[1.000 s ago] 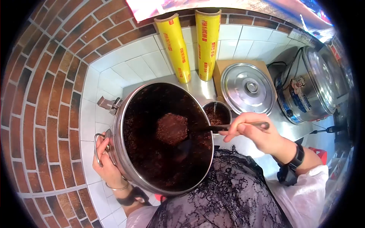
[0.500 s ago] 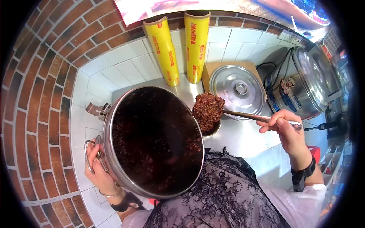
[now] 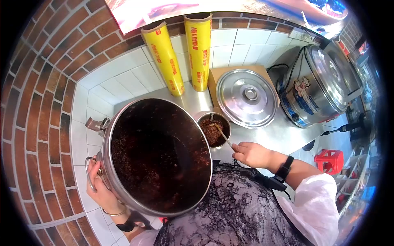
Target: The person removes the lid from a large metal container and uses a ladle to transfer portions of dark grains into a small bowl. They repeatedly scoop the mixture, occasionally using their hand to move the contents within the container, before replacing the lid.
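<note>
A large steel pot is tilted on the left, with dark reddish-brown contents inside. My left hand is wrapped round its side handle. Beside the pot's right rim stands a small metal container holding reddish-brown coarse paste. My right hand grips the handle of a ladle, whose head is down in that paste. Another thin metal handle leans inside the small container.
Two yellow rolls stand by the tiled wall. A round steel lid lies on cardboard behind the small container. A large steel cooker is at the right, and a red stool below it.
My right hand has moved left and down, turning the ladle. The heaped paste, held above the small container before, is now in it. The whole view has shifted slightly.
</note>
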Tool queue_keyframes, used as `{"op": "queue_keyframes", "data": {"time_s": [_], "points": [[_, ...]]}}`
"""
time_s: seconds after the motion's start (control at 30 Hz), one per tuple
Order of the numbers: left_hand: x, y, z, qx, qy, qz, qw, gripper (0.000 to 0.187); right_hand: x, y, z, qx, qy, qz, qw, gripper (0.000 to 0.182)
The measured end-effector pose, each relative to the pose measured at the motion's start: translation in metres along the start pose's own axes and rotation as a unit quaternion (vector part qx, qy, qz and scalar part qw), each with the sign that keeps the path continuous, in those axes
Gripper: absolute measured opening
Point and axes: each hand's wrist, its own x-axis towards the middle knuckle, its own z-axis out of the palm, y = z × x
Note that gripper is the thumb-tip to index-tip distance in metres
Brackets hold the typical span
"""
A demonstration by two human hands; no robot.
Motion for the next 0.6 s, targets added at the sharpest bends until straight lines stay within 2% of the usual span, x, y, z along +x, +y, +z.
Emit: {"op": "queue_keyframes", "data": {"time_s": [0.17,0.37,0.47,0.53,0.6], "points": [[-0.001,0.000,-0.001,-0.014,-0.003,0.005,1.000,0.036,-0.004,-0.012,-0.010,-0.042,-0.016,-0.014,0.999,0.010],[-0.001,-0.002,0.001,-0.017,0.005,0.006,1.000,0.036,-0.004,-0.019,-0.023,-0.078,0.019,0.011,0.997,0.012],[0.000,-0.001,0.000,-0.013,-0.002,0.003,1.000,0.036,-0.008,-0.019,-0.030,-0.002,0.013,0.053,0.999,0.020],[0.000,-0.004,-0.003,-0.011,-0.008,0.011,1.000,0.036,-0.013,-0.019,-0.032,0.118,0.113,0.153,0.975,0.018],[0.000,-0.006,-0.004,-0.007,-0.016,0.019,1.000,0.036,-0.014,-0.022,-0.044,0.137,0.151,0.167,0.965,0.020]]}}
